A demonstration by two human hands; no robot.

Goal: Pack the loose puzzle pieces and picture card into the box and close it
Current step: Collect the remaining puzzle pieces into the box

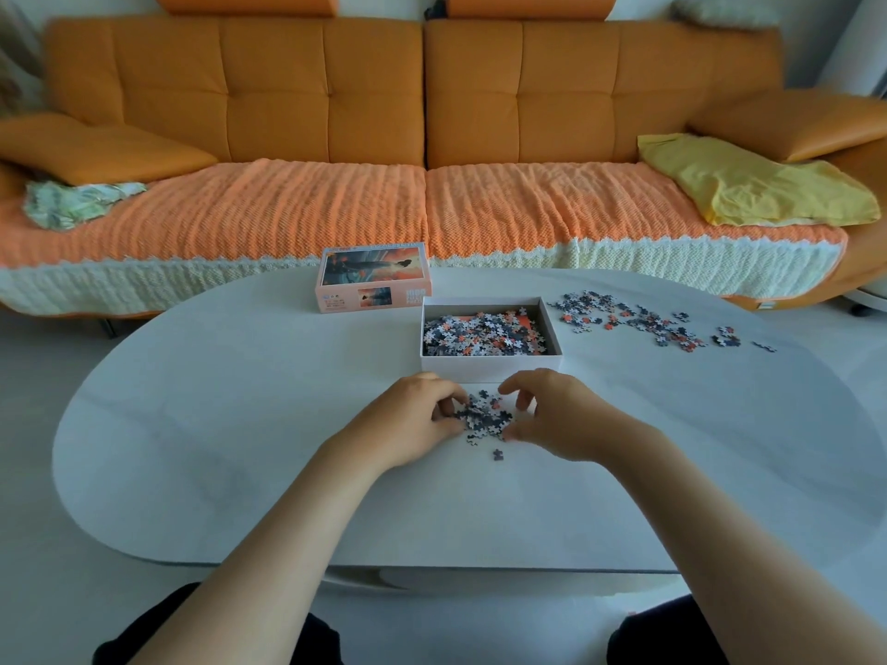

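Puzzle pieces [482, 417], likely light and scatter-prone, cupped by curled fingers of left hand [413, 424] and right hand [557, 415]; best scooped from below.

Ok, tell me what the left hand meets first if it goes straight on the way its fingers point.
The small pile of pieces, right at the left hand's fingertips; past it, probably the right hand.
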